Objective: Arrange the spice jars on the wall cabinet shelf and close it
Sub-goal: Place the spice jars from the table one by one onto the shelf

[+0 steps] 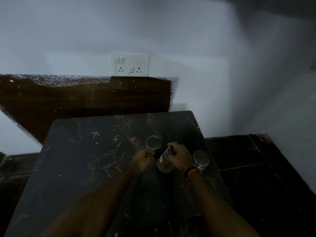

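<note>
Two hands on spice jars at a dark marbled table (82, 159) in a dim room.

The left hand (142, 159) grips the far jar (153, 142); the right hand (179, 157) clasps the tilted middle jar (165, 162). A third jar (201, 159) stands just right of that wrist. Beyond the table, a switchboard (130, 64) sits on the pale wall (171, 31).

Both forearms are bare, with no sleeves showing. The right hand (179, 155) has a dark band with an orange thread at its wrist (just beside the hand). The left hand (142, 159) wears nothing visible.
</note>
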